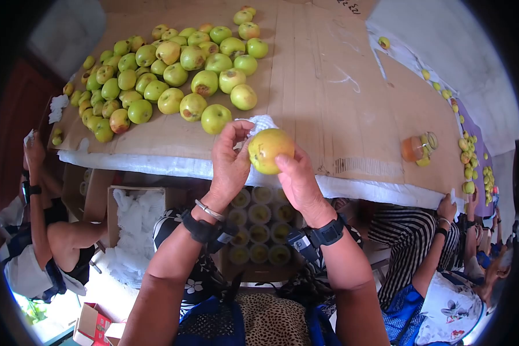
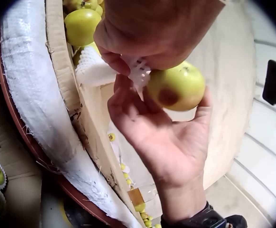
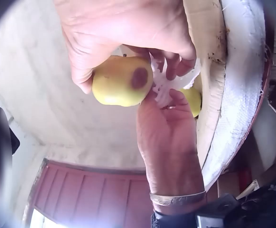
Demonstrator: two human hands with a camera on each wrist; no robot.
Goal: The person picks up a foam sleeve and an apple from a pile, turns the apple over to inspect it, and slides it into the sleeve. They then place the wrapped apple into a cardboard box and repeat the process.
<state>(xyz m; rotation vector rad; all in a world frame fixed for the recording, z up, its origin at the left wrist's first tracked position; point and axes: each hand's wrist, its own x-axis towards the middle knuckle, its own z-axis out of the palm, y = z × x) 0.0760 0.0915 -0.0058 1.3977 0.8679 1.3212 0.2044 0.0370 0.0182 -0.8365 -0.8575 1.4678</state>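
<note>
A yellow-green apple (image 1: 270,149) with a reddish blush is held by my right hand (image 1: 301,183), thumb across its near side, over the table's front edge. A round brown spot shows on the apple in both wrist views. My left hand (image 1: 229,164), with a bracelet at its wrist, pinches a white foam net sleeve (image 3: 161,90) right beside the apple. Part of the sleeve is hidden behind the fingers and the apple in the head view. Another white foam net (image 2: 94,69) lies at the cardboard's edge, close to the left hand.
Many apples (image 1: 176,75) are heaped on the cardboard-covered table (image 1: 305,75). A jar (image 1: 412,149) stands at the right. Below the edge are a box of net-wrapped apples (image 1: 259,233) and a box of white foam nets (image 1: 135,213). Other people sit on both sides.
</note>
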